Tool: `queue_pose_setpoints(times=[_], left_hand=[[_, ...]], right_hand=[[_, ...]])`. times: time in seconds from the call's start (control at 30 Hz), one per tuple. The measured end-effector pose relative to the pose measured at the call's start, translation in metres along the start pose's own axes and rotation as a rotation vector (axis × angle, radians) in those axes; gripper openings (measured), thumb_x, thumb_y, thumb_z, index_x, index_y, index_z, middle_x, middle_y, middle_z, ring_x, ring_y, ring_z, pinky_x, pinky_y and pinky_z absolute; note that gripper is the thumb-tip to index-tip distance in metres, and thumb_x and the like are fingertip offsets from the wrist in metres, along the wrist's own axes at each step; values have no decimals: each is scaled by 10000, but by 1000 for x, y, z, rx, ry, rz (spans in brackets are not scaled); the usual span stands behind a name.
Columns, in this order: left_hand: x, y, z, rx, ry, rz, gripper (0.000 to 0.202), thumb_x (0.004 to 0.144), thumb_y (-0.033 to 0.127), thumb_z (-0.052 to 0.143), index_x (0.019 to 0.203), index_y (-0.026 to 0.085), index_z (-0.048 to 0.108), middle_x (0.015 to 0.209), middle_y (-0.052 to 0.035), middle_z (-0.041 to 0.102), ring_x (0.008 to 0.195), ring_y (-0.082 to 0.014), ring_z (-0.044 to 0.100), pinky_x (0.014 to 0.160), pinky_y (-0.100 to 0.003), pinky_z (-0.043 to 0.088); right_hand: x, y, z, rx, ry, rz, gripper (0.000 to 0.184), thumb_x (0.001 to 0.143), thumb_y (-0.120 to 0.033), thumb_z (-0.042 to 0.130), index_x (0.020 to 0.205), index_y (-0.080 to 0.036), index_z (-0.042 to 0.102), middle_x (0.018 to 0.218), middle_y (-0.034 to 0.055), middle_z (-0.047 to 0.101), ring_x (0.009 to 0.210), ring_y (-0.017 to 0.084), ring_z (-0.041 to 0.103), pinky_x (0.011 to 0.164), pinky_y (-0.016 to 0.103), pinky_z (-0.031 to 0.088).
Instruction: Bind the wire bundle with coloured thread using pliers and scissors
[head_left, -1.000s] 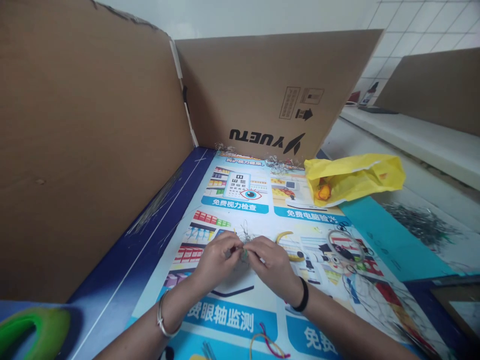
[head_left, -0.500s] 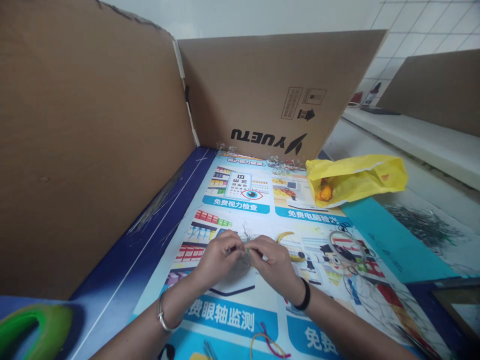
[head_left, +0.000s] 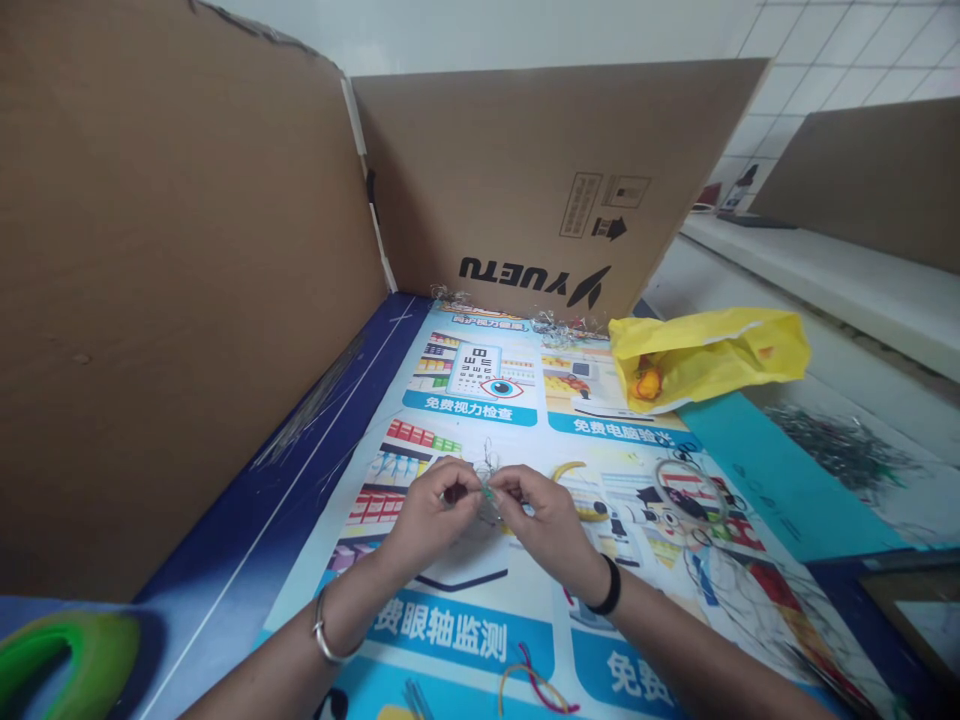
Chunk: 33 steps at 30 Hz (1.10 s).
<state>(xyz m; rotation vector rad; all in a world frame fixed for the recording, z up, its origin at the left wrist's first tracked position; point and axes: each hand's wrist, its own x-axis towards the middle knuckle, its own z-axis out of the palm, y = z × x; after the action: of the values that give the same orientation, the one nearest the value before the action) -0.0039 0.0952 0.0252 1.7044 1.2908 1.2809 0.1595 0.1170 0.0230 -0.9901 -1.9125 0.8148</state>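
Note:
My left hand [head_left: 431, 510] and my right hand [head_left: 544, 520] meet over a printed poster [head_left: 480, 620] on the table. Both pinch a small tangle of thin wire with a green bit [head_left: 487, 487] between their fingertips. The left wrist wears a silver bangle, the right wrist a black band. A loose pile of thin wire lies just under and behind the hands.
Cardboard walls stand at the left [head_left: 172, 280] and at the back [head_left: 540, 180]. A yellow plastic bag [head_left: 709, 355] lies at the right rear. A green ring-shaped thing [head_left: 67, 655] sits at the bottom left. Coloured loops [head_left: 536, 685] lie near the front edge. Wire scraps [head_left: 840, 445] lie at the right.
Both hands have lifted slightly and shifted a little away from me, still pinching the wire piece. Nothing else moved.

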Motion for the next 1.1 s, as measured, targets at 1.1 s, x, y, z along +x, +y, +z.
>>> queue_pose_setpoints(times=[1.1], left_hand=[[-2,5,0,-422,-149,-383,208,748,303,621,706,175,462,555,78,418,398,-44,360,392,-173,277]], right_hand=[[-4,0,2,-45,128,-89,102,760,-136,569,820,-207,610,741,8,667,633,129,603,603,237,498]])
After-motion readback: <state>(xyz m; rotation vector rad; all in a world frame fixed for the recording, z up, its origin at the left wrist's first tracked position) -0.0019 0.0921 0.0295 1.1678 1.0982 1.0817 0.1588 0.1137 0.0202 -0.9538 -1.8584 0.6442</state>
